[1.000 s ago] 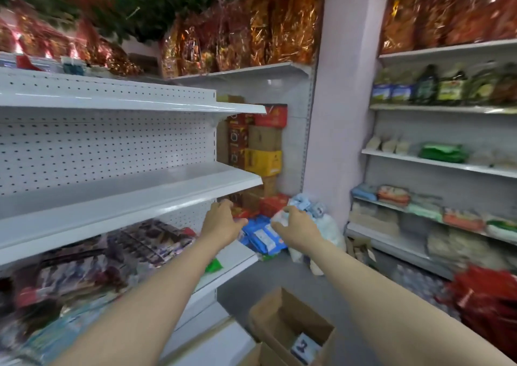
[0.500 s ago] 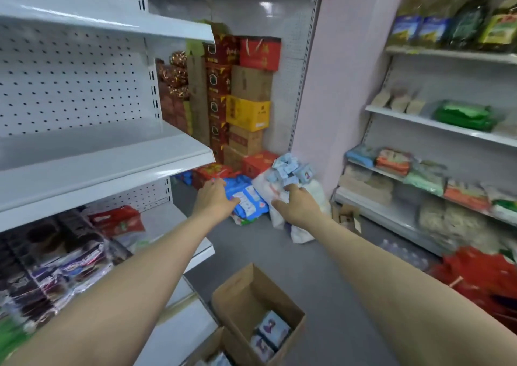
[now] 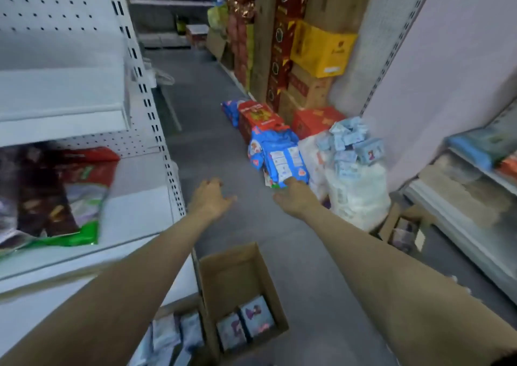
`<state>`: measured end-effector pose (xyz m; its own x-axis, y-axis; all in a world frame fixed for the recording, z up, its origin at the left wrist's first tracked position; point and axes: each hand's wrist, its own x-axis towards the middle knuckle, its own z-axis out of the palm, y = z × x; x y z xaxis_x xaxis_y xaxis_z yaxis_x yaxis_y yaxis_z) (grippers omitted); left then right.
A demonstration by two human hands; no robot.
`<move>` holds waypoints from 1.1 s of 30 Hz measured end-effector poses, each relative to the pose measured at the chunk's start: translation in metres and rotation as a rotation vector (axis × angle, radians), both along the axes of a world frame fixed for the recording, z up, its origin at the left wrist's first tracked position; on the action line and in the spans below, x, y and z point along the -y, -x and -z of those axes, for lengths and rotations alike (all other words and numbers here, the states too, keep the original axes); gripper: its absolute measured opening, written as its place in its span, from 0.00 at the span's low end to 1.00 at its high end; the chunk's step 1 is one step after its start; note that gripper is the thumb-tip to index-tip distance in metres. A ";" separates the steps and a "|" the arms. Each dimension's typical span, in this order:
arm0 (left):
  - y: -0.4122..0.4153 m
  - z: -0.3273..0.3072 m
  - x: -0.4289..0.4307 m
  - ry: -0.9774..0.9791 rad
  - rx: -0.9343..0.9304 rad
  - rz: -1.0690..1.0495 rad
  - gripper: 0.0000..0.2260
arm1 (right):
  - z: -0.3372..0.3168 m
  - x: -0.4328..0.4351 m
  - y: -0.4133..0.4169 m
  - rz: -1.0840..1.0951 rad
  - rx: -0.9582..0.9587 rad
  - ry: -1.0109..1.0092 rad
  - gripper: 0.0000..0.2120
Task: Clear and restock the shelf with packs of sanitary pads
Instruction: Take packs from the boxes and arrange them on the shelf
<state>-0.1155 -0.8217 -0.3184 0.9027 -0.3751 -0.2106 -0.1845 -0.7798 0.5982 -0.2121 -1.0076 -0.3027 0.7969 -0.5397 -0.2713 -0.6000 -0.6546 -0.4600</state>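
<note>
Both my arms stretch forward over the grey aisle floor. My left hand (image 3: 210, 200) is open with fingers spread and holds nothing. My right hand (image 3: 294, 197) reaches toward blue packs (image 3: 281, 157) lying on the floor, its fingertips at their lower edge; I cannot tell whether it touches them. A white sack (image 3: 354, 192) heaped with light-blue pad packs (image 3: 348, 144) stands just right of my right hand. The bare white shelf (image 3: 64, 108) is at the upper left. An open cardboard box (image 3: 237, 276) below my arms holds two pad packs (image 3: 246, 323).
Snack bags (image 3: 56, 195) lie on the lower left shelf. Stacked red, yellow and brown cartons (image 3: 307, 57) line the aisle's far right. A stocked shelf unit (image 3: 475, 175) and a small box (image 3: 402, 231) stand at the right. More packs (image 3: 173, 337) fill a second box at bottom left.
The view has tilted down and moved forward along the aisle. Both hands have dropped lower over the floor, the right nearing the blue packs, the left opening its fingers.
</note>
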 end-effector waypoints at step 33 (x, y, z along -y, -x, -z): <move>0.118 0.700 -0.013 0.076 -1.190 -0.808 0.41 | 0.765 -0.017 0.087 0.351 -0.557 -0.725 0.69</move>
<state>-0.2334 -0.8089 -1.0183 0.1759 0.1002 -0.9793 0.9133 -0.3879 0.1244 -0.2992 -0.9909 -1.0675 0.2798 -0.2759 -0.9196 -0.9600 -0.0677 -0.2718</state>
